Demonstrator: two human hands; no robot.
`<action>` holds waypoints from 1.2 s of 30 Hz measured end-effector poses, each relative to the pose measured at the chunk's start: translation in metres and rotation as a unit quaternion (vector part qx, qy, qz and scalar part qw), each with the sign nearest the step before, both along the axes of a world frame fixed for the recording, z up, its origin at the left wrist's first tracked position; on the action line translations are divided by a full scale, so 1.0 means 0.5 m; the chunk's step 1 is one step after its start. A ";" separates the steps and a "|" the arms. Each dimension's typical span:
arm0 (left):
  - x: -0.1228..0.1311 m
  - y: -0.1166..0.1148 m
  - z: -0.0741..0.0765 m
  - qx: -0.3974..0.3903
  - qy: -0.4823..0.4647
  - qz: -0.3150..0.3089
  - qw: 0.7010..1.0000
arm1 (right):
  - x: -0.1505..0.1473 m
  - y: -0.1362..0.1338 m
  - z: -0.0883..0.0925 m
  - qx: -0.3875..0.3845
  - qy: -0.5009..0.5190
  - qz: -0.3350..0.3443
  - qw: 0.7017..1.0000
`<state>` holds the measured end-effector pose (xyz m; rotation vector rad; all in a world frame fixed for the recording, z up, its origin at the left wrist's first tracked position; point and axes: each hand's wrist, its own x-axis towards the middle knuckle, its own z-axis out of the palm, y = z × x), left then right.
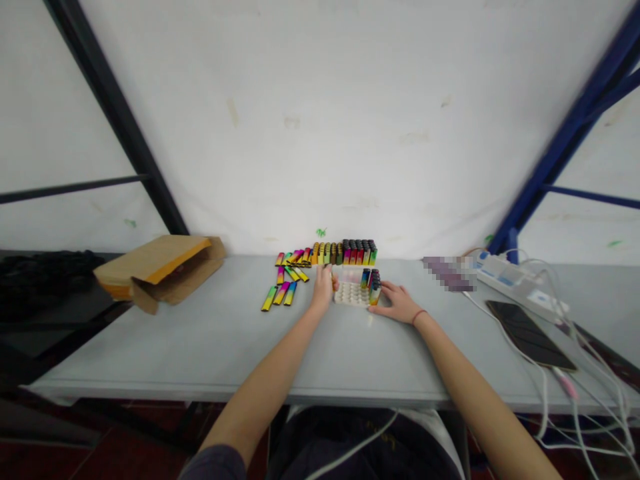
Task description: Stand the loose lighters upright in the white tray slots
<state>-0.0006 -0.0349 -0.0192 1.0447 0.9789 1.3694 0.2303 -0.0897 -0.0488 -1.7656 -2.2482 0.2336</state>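
Note:
A small white tray (350,296) with round holes lies on the grey table (210,340), a few rainbow-coloured lighters (374,283) standing at its right end. My left hand (323,288) is closed at the tray's left edge, pinching what looks like a lighter; it is mostly hidden. My right hand (397,302) rests against the tray's right side, fingers curled on the tray. Loose lighters (283,292) lie flat to the left, and a row of upright lighters (345,253) stands behind the tray.
An open cardboard box (160,269) lies on its side at the left. At the right are a power strip (515,280), a dark phone (530,333) and white cables (555,387). A white wall rises behind the table, framed by metal posts.

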 end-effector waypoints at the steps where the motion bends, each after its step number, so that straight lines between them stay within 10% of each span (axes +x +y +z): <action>1: 0.005 -0.004 -0.003 0.042 0.040 -0.004 0.998 | 0.000 0.000 0.000 0.000 -0.001 0.000 1.000; 7: 0.028 -0.015 -0.026 0.249 0.215 -0.048 0.943 | -0.002 0.001 -0.002 -0.005 -0.006 -0.005 1.000; 22: 0.042 -0.018 -0.031 0.269 0.348 -0.075 0.895 | 0.000 0.004 -0.007 -0.003 0.003 -0.005 1.000; 30: 0.038 -0.040 -0.001 0.346 0.473 -0.063 0.808 | -0.002 0.002 -0.004 -0.003 0.000 -0.006 1.000; 36: -0.051 -0.026 0.059 0.146 0.653 0.038 0.742 | 0.001 0.002 -0.004 0.000 -0.002 -0.001 1.000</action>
